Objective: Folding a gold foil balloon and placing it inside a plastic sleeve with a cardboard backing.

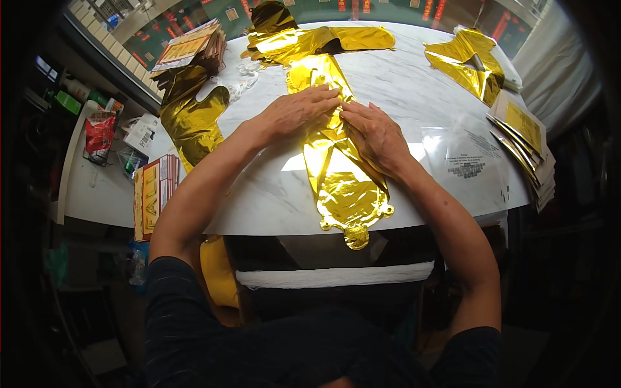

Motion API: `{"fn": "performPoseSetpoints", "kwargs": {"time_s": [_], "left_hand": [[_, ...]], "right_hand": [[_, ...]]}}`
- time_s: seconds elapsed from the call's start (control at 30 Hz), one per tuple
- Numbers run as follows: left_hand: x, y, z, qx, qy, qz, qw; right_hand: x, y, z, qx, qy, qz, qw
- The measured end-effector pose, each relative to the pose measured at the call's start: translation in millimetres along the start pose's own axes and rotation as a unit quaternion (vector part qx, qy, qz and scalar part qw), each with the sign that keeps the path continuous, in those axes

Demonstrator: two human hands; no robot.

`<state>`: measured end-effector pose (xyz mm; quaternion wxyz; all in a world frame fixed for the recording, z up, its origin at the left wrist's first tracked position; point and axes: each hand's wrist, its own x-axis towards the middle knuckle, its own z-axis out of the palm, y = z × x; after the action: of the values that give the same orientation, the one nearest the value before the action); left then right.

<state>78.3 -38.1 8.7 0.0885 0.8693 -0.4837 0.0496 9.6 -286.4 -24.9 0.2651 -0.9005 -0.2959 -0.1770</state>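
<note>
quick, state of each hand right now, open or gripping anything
Left hand: open, fingers laid across the gold foil piece.
Right hand: on the same foil; whether it grips or just presses cannot be told.

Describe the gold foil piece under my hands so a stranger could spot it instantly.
On the white marbled table, find your left hand and right hand near the middle. Beneath them lies a long gold foil piece, its small rounded tab overhanging the near edge. Unlike the other gold foil pieces, only this one has hands on it.
</note>
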Motion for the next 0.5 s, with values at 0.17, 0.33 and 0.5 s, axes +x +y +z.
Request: {"fn": "performPoseSetpoints", "kwargs": {"time_s": [0.17,0.33,0.5], "left_hand": [[-0.8,-1.5,-2.6,-0.018,-0.025,-0.026,0.999],[-3.5,-1.1,-9.5,-0.028,-0.054,-0.064,0.996],[-7.1,-8.7,-11.8,-0.027,-0.054,-0.054,0.997]], "right_hand": [[1.2,-0.4,-1.2,-0.004,-0.002,0.001,1.000],[1.0,-2.7,-3.3,0.000,-0.007,0.009,1.000],[2.2,-2.9,-2.6,-0.005,-0.005,0.006,1.000]]}}
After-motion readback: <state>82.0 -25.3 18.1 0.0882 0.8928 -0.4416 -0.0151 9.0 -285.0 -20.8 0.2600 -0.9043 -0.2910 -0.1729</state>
